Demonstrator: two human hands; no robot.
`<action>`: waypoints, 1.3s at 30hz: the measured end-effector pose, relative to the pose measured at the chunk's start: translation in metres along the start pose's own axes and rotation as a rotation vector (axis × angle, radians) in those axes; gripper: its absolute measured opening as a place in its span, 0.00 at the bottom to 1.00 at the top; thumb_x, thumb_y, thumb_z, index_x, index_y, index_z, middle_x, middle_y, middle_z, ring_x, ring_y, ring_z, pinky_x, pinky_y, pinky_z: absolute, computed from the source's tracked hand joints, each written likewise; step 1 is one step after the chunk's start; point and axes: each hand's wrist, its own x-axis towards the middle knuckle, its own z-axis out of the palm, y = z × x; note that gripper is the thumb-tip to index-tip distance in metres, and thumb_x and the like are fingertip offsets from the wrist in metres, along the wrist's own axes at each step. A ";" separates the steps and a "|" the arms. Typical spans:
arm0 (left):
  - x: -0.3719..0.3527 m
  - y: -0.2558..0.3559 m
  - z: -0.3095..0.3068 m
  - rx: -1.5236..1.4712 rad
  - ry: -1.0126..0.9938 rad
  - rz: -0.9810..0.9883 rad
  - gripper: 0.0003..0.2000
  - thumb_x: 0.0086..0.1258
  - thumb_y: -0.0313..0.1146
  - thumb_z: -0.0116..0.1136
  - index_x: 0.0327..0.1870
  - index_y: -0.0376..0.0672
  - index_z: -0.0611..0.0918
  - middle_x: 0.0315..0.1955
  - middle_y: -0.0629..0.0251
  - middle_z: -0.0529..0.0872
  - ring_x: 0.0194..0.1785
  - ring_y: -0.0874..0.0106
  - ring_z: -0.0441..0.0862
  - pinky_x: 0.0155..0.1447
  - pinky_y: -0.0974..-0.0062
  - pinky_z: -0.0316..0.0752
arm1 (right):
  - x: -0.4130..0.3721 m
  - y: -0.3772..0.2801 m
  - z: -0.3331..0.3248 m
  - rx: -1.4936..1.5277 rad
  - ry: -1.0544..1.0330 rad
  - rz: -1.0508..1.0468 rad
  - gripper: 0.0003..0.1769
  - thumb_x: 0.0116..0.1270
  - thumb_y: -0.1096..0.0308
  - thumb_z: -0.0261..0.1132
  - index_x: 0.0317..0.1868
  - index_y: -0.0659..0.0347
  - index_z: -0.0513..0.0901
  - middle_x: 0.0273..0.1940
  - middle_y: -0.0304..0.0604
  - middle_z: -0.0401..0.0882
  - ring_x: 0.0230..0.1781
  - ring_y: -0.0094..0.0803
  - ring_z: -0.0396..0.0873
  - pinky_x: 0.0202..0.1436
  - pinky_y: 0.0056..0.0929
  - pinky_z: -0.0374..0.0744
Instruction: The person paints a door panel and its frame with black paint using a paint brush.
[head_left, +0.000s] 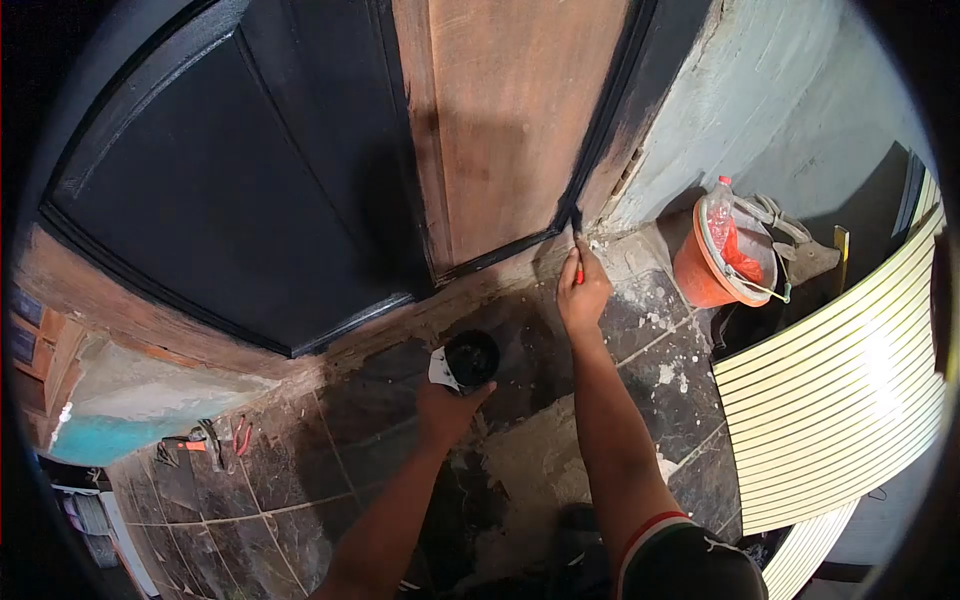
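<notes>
My right hand (584,280) is closed around a paintbrush (578,240) with a red handle. Its dark bristles touch the lower right corner of the wooden door (490,130), at the edge of an unpainted reddish-brown panel framed by black moulding. My left hand (450,408) grips a cup (472,361) of black paint with a white side, held over the floor below the door. The door's left part is coated black.
An orange bucket (697,262) holding a plastic bottle and a red bag stands at the right by the wall. Cream ribbed panels (830,390) lean beside it. Pliers and other tools (212,445) lie on the dark tiled floor (290,480) at the left.
</notes>
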 end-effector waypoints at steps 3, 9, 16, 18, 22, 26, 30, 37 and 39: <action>0.001 0.000 0.001 -0.003 -0.028 -0.028 0.35 0.60 0.33 0.88 0.68 0.38 0.80 0.60 0.55 0.90 0.66 0.62 0.88 0.71 0.60 0.81 | -0.014 0.014 0.009 -0.124 -0.279 0.090 0.14 0.79 0.69 0.66 0.56 0.71 0.90 0.43 0.67 0.90 0.43 0.64 0.90 0.48 0.54 0.87; -0.001 -0.001 0.002 -0.140 -0.033 -0.045 0.36 0.60 0.33 0.88 0.68 0.39 0.80 0.62 0.53 0.90 0.67 0.60 0.88 0.73 0.59 0.81 | 0.003 -0.003 0.000 -0.036 -0.121 0.039 0.15 0.80 0.67 0.66 0.56 0.70 0.90 0.42 0.67 0.90 0.43 0.65 0.90 0.48 0.55 0.87; -0.005 -0.001 -0.001 -0.054 -0.016 0.005 0.36 0.60 0.33 0.88 0.69 0.39 0.80 0.62 0.53 0.90 0.68 0.60 0.87 0.72 0.59 0.82 | 0.019 -0.019 -0.010 0.010 -0.045 0.048 0.16 0.80 0.66 0.65 0.55 0.70 0.91 0.42 0.67 0.91 0.43 0.65 0.91 0.50 0.54 0.87; -0.004 -0.002 0.001 -0.137 -0.035 -0.021 0.36 0.61 0.33 0.87 0.69 0.39 0.80 0.62 0.53 0.90 0.68 0.60 0.88 0.71 0.59 0.82 | 0.011 -0.002 -0.002 -0.102 -0.206 0.100 0.15 0.80 0.67 0.66 0.55 0.70 0.91 0.44 0.66 0.91 0.44 0.64 0.91 0.50 0.53 0.88; -0.003 0.003 0.000 -0.001 -0.021 0.010 0.36 0.60 0.33 0.88 0.69 0.39 0.80 0.62 0.53 0.90 0.68 0.60 0.87 0.71 0.59 0.82 | 0.009 0.007 0.000 -0.110 -0.251 0.086 0.15 0.81 0.67 0.65 0.55 0.70 0.91 0.46 0.68 0.91 0.46 0.65 0.91 0.52 0.52 0.88; -0.005 0.004 0.001 -0.034 -0.024 0.017 0.37 0.60 0.33 0.88 0.70 0.39 0.80 0.63 0.52 0.90 0.68 0.59 0.87 0.71 0.59 0.82 | 0.002 0.004 0.005 -0.034 -0.206 0.060 0.14 0.80 0.67 0.66 0.52 0.70 0.92 0.44 0.68 0.90 0.45 0.65 0.91 0.52 0.52 0.88; -0.005 0.008 0.003 -0.040 -0.017 0.019 0.37 0.60 0.34 0.88 0.70 0.39 0.79 0.63 0.52 0.89 0.68 0.58 0.87 0.71 0.58 0.82 | -0.004 0.010 0.005 -0.044 -0.320 0.287 0.15 0.79 0.65 0.68 0.53 0.68 0.93 0.38 0.67 0.90 0.39 0.62 0.91 0.46 0.48 0.87; -0.005 0.003 0.002 -0.080 0.012 0.049 0.36 0.61 0.33 0.88 0.69 0.38 0.79 0.61 0.54 0.90 0.67 0.61 0.88 0.70 0.59 0.83 | -0.009 0.065 0.030 0.725 -0.004 0.917 0.15 0.81 0.70 0.63 0.51 0.77 0.88 0.39 0.52 0.91 0.34 0.38 0.91 0.41 0.32 0.90; -0.007 0.010 0.001 -0.052 0.017 0.020 0.35 0.61 0.32 0.88 0.68 0.38 0.80 0.60 0.54 0.91 0.66 0.62 0.88 0.69 0.59 0.83 | 0.000 0.052 0.023 0.749 0.127 0.942 0.15 0.81 0.70 0.62 0.49 0.77 0.88 0.39 0.53 0.91 0.35 0.39 0.92 0.41 0.34 0.90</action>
